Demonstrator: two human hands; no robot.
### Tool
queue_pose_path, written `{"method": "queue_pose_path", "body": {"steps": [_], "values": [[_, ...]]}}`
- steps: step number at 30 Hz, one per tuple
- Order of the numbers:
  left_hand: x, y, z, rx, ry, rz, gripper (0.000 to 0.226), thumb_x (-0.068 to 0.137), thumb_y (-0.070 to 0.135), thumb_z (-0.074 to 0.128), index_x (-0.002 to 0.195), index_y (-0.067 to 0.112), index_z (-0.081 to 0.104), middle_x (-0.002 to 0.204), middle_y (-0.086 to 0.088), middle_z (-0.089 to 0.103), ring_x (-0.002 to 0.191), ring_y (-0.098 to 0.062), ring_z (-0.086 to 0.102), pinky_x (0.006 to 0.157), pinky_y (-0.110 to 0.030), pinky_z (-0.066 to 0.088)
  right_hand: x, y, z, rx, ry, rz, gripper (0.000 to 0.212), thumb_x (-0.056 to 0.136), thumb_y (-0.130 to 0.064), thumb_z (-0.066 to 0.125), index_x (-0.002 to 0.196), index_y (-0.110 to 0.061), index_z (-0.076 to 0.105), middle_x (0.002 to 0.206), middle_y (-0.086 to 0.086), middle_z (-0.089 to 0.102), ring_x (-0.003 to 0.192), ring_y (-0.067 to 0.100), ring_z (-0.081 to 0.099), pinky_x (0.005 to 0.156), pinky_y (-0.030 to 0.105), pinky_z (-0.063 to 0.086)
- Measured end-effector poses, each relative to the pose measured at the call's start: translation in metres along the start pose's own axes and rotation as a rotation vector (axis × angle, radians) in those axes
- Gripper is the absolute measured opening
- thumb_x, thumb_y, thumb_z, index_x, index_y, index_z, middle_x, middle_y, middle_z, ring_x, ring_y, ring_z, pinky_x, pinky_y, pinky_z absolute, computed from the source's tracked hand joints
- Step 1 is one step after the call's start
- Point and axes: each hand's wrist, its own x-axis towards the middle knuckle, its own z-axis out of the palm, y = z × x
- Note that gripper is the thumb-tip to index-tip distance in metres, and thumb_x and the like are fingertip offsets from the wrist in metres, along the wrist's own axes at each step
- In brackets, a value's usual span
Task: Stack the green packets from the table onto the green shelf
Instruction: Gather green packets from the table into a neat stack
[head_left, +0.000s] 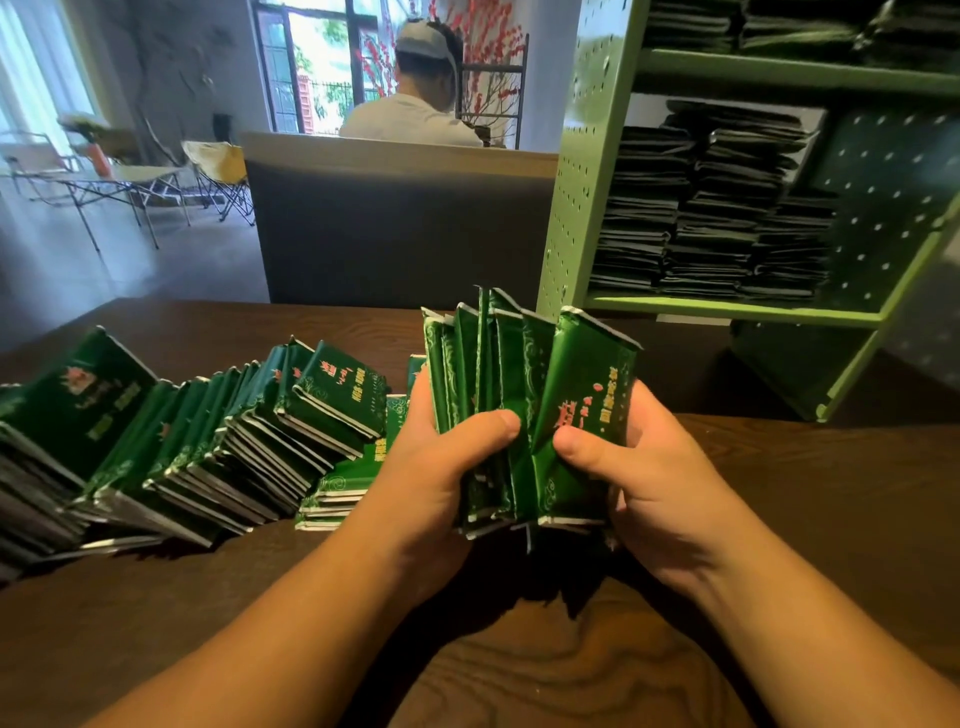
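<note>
Above wooden table, our left hand and right hand both grip fanned bundle of green packets; we judge squaring underway, next carry to green shelf, onto dark stacks

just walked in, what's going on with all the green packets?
A person is shelving them. Both hands, left hand and right hand, grip a fanned bunch of green packets held upright above the wooden table, thumbs pressed on the front. A long leaning row of packets still lies on the table to the left. The green shelf at right already holds several dark stacks. The held bunch is not yet on the shelf.
</note>
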Motion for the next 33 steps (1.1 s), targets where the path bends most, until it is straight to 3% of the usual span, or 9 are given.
{"method": "queue_pose_path", "body": {"steps": [3, 6, 9, 14, 16, 20, 23, 27, 33], "values": [[0.0, 0.0, -0.001, -0.009, -0.041, -0.015, 0.081, 0.06, 0.019, 0.076, 0.136, 0.014, 0.051, 0.126, -0.029, 0.065, 0.103, -0.046, 0.067, 0.083, -0.057, 0.057, -0.002, -0.002, -0.001, 0.081, -0.092, 0.082, 0.087, 0.055, -0.01, 0.096, 0.133, -0.01, 0.056, 0.117, 0.017, 0.073, 0.103, 0.032, 0.073, 0.074, 0.039, 0.061], [-0.001, 0.001, 0.002, 0.073, -0.054, 0.035, 0.07, 0.064, 0.013, 0.075, 0.131, 0.02, 0.055, 0.122, -0.022, 0.069, 0.108, -0.045, 0.068, 0.083, -0.056, 0.059, -0.006, -0.003, -0.002, 0.141, -0.156, 0.104, 0.072, 0.067, -0.006, 0.085, 0.133, -0.011, 0.057, 0.12, 0.018, 0.072, 0.106, 0.036, 0.072, 0.077, 0.044, 0.062], [-0.001, 0.002, 0.003, 0.176, -0.066, 0.113, 0.051, 0.072, 0.01, 0.067, 0.12, 0.027, 0.064, 0.115, -0.015, 0.074, 0.102, -0.037, 0.072, 0.077, -0.046, 0.061, -0.01, -0.003, 0.0, 0.185, -0.19, 0.125, 0.062, 0.071, -0.001, 0.064, 0.132, -0.013, 0.059, 0.119, 0.019, 0.072, 0.107, 0.038, 0.071, 0.08, 0.049, 0.062], [0.0, 0.005, -0.001, 0.415, -0.076, 0.368, 0.047, 0.075, 0.015, 0.066, 0.115, 0.04, 0.067, 0.112, 0.004, 0.075, 0.104, -0.016, 0.072, 0.08, -0.026, 0.058, -0.009, 0.0, 0.004, 0.106, -0.141, 0.038, 0.056, 0.066, 0.001, 0.071, 0.121, -0.012, 0.063, 0.11, 0.017, 0.075, 0.1, 0.034, 0.074, 0.075, 0.043, 0.062], [-0.003, 0.004, 0.004, 0.487, -0.024, 0.472, 0.05, 0.078, 0.012, 0.06, 0.126, 0.025, 0.058, 0.112, 0.003, 0.072, 0.104, -0.015, 0.069, 0.082, -0.026, 0.056, -0.01, 0.0, 0.006, 0.058, -0.111, 0.006, 0.05, 0.064, 0.001, 0.075, 0.112, -0.01, 0.067, 0.105, 0.017, 0.076, 0.097, 0.033, 0.074, 0.073, 0.041, 0.062], [-0.004, 0.007, 0.009, 0.708, 0.093, 0.63, 0.04, 0.078, 0.027, 0.051, 0.116, 0.018, 0.061, 0.101, -0.001, 0.069, 0.095, -0.023, 0.065, 0.082, -0.044, 0.055, -0.012, 0.0, 0.007, -0.12, 0.001, -0.078, 0.056, 0.061, -0.006, 0.083, 0.115, -0.01, 0.067, 0.106, 0.012, 0.077, 0.101, 0.03, 0.074, 0.083, 0.044, 0.061], [-0.004, 0.019, 0.011, 0.771, 0.143, 0.61, 0.043, 0.085, 0.034, 0.043, 0.111, 0.01, 0.068, 0.107, -0.007, 0.069, 0.104, -0.031, 0.063, 0.088, -0.054, 0.052, -0.016, -0.004, 0.015, -0.357, 0.052, -0.089, 0.08, 0.051, -0.025, 0.099, 0.122, -0.014, 0.065, 0.109, 0.002, 0.077, 0.104, 0.019, 0.073, 0.096, 0.048, 0.056], [-0.025, 0.029, 0.02, 0.578, 0.223, 0.384, 0.06, 0.085, 0.063, 0.035, 0.116, 0.023, 0.067, 0.121, -0.006, 0.066, 0.116, -0.027, 0.062, 0.099, -0.059, 0.051, -0.033, -0.015, 0.034, -0.584, 0.051, -0.083, 0.076, 0.06, -0.022, 0.096, 0.124, -0.031, 0.055, 0.113, -0.012, 0.071, 0.103, -0.001, 0.067, 0.092, 0.026, 0.053], [-0.07, 0.015, 0.033, 0.423, 0.232, 0.343, 0.047, 0.101, 0.046, 0.037, 0.136, 0.019, 0.055, 0.115, 0.002, 0.071, 0.107, -0.007, 0.068, 0.087, -0.027, 0.056, -0.075, -0.004, 0.043, -0.579, 0.08, -0.155, 0.085, 0.062, -0.005, 0.094, 0.125, -0.042, 0.05, 0.114, -0.023, 0.068, 0.11, -0.009, 0.062, 0.092, 0.015, 0.052]]}}
